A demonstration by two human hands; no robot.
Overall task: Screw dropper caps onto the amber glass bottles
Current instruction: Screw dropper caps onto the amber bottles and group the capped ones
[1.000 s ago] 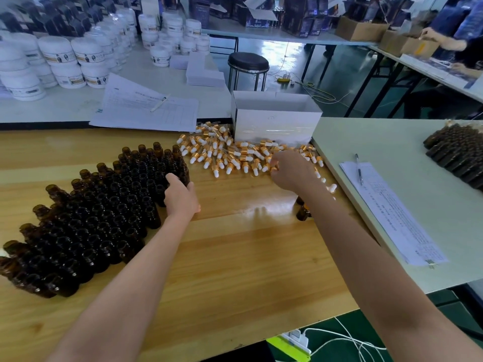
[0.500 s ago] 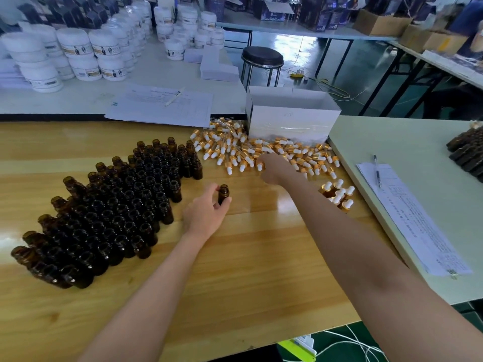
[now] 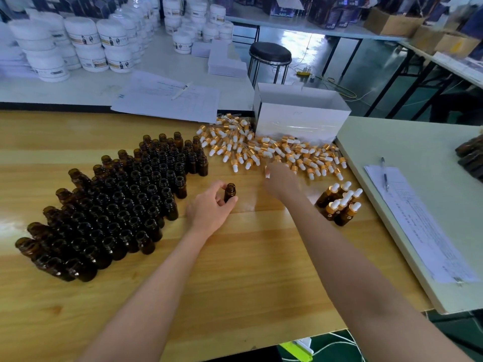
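On the wooden table, several open amber bottles stand packed together on the left. My left hand grips one open amber bottle upright, just right of that group. A pile of gold-collared dropper caps with white bulbs lies behind it. My right hand, blurred, hovers at the pile's near edge with curled fingers pinching a dropper cap. Several capped bottles stand at the right.
A white open box stands behind the caps. Papers with a pen lie on the pale table to the right. Another sheet and stacked white jars fill the back table. A stool stands beyond.
My left hand has taken one bottle out of the group and brought it right, toward the middle. My right hand has drawn back from the cap pile toward that bottle.
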